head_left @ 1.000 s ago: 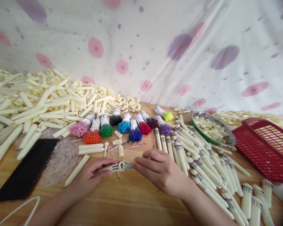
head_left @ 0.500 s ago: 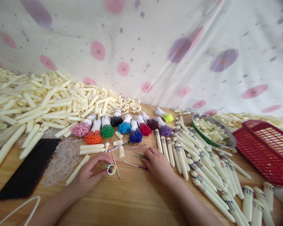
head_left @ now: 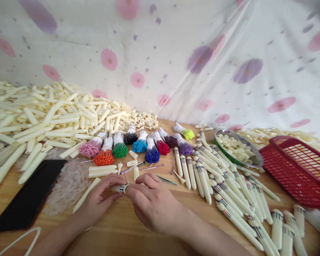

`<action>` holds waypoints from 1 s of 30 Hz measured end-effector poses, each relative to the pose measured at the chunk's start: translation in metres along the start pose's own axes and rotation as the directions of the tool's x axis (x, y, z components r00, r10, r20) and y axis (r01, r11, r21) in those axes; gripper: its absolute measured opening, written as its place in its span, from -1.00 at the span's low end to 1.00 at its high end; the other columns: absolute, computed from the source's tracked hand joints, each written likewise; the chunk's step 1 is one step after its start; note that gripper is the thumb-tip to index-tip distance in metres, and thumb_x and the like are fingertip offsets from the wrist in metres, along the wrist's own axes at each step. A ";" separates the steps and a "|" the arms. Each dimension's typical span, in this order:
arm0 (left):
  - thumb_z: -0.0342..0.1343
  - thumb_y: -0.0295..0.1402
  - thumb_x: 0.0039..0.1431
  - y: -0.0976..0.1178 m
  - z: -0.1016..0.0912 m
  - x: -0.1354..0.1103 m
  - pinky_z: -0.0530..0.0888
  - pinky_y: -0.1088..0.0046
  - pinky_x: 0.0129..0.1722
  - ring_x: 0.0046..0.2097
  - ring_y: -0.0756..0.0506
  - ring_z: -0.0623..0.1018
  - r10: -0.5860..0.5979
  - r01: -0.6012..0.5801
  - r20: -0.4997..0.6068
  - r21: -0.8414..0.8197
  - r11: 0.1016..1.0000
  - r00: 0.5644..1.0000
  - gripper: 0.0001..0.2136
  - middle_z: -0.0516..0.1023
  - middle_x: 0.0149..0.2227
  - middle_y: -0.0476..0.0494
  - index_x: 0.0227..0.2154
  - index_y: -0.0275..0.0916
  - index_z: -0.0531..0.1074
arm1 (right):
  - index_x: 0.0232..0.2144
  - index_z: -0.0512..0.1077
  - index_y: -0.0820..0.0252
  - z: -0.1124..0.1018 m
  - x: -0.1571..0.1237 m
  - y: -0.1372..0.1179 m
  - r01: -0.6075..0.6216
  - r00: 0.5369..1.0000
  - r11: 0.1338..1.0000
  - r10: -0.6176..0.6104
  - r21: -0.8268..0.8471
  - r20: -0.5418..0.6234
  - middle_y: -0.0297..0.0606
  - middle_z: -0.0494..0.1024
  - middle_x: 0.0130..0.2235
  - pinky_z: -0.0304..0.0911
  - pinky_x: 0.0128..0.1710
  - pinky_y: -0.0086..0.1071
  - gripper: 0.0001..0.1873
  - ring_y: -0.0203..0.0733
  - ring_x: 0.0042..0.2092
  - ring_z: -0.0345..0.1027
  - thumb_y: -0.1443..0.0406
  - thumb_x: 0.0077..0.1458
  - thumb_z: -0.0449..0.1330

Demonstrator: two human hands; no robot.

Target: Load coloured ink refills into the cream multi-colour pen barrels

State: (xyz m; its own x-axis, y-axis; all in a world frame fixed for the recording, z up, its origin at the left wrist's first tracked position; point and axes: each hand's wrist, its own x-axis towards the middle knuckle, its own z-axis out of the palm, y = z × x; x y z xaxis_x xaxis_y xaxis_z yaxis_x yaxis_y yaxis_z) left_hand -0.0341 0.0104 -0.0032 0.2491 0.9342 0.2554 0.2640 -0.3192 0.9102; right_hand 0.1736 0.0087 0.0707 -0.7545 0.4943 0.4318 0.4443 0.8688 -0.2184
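Observation:
My left hand (head_left: 100, 197) is closed round a cream pen barrel (head_left: 120, 188) with coloured tabs at its end, low over the wooden table (head_left: 128, 227). My right hand (head_left: 152, 204) meets it from the right, its fingertips pinched at the barrel's end. What the right fingers hold is hidden. Bundles of coloured refills (head_left: 138, 144) lie in a row just beyond both hands. Loose thin refills (head_left: 156, 166) and short cream pieces (head_left: 136, 173) lie between the bundles and my hands.
A big heap of cream barrels (head_left: 42, 117) fills the left. Several assembled pens (head_left: 229, 192) lie in rows on the right, beside a metal bowl of small parts (head_left: 238, 146) and a red basket (head_left: 298, 170). A black phone (head_left: 29, 193) lies at the left, near a white cord (head_left: 18, 238).
My right hand reached out to the loose refills on the table, then came back left to the barrel in my left hand. The left hand tilted the barrel and stayed put.

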 end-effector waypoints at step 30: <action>0.11 -0.04 0.00 0.000 -0.034 0.008 0.49 0.26 -0.10 -0.11 -0.23 0.56 -0.244 0.260 -0.208 0.049 0.964 0.947 -0.55 0.59 -0.11 -0.22 -0.13 -0.26 0.44 | -0.18 0.33 0.29 0.029 0.031 0.079 -0.220 0.974 0.975 0.218 0.023 0.068 -0.20 0.45 -0.26 0.19 -0.26 -0.45 -0.84 -0.28 -0.27 0.28 0.36 0.18 0.04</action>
State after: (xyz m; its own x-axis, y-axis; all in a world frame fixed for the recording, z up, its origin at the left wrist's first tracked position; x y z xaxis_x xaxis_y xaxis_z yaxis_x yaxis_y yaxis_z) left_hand -0.0635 0.0234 0.0097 -0.0223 0.9959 0.0873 0.3654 -0.0732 0.9280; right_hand 0.1710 0.0932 0.0412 -0.6706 0.6726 0.3129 0.5882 0.7391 -0.3283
